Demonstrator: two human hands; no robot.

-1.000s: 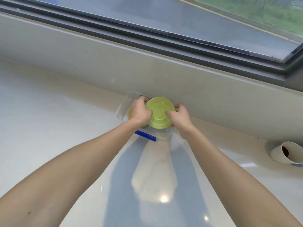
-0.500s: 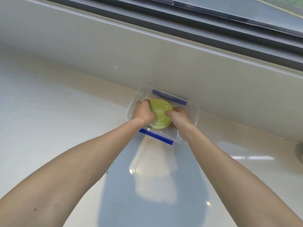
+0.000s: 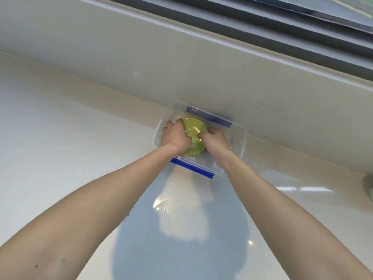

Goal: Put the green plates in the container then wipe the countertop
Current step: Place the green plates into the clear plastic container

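Note:
A clear plastic container [image 3: 241, 138] with blue clip handles stands on the white countertop [image 3: 60, 148] against the back wall. Inside it lie the green plates [image 3: 194, 131], seen bottom side up, low in the box. My left hand [image 3: 175, 136] grips their left rim and my right hand [image 3: 216, 141] grips their right rim, thumbs on top. How many plates are stacked is hidden by my hands.
The wall upstand and dark window frame [image 3: 282, 43] run behind the container. A pale object [image 3: 369, 185] shows at the right edge of the counter. A few dark specks [image 3: 129, 214] lie on the counter beside my left forearm.
Both hands have lowered the plates from above the container's rim down into it. The camera has tilted down, so the cup on the right has almost left the view.

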